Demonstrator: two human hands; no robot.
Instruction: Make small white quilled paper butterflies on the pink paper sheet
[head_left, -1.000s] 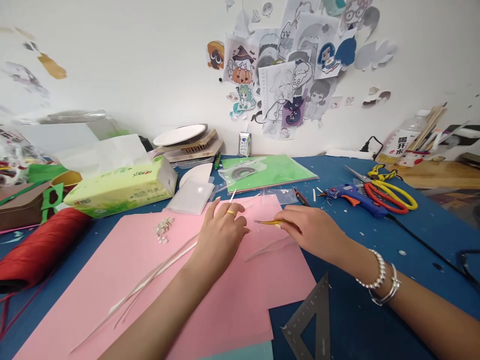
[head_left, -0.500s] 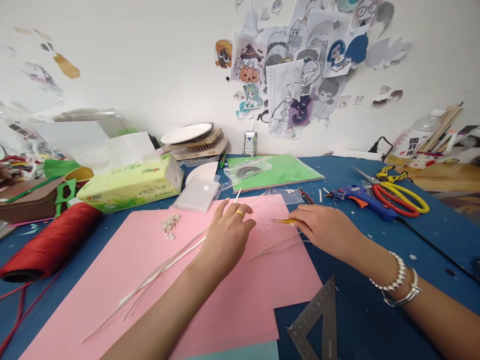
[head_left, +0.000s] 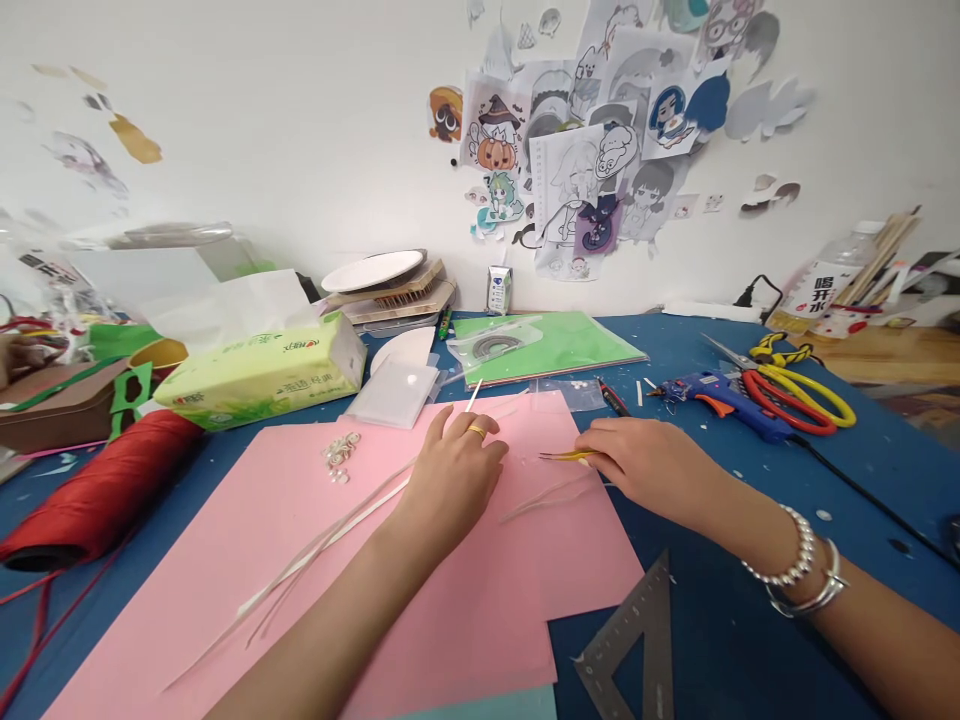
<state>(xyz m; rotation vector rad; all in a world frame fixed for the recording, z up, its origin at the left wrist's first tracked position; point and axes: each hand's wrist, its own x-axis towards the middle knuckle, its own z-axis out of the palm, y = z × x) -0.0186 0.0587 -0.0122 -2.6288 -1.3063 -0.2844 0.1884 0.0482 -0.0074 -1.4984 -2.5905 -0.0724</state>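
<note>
My left hand (head_left: 454, 470), with a gold ring, rests curled on a large pink paper sheet (head_left: 262, 560); its fingertips press together on something too small to name. My right hand (head_left: 649, 462) pinches yellow tweezers (head_left: 564, 456), tips pointing left toward the left hand. Long white paper strips (head_left: 322, 545) run from under the left hand toward the lower left. More thin strips (head_left: 547, 495) lie under the right hand. A small pile of white coiled paper bits (head_left: 340, 455) sits on the pink sheet to the left.
On the blue table: red thread spool (head_left: 97, 490), green tissue pack (head_left: 262, 372), green sheet (head_left: 555, 345), blue glue gun (head_left: 720, 395), yellow-red scissors (head_left: 795, 395), metal set square (head_left: 630, 645) at front right. Stacked plates and boards stand at the back wall.
Both hands stay almost in place; the tweezers have dropped slightly toward the pink sheet. The view has shifted a little.
</note>
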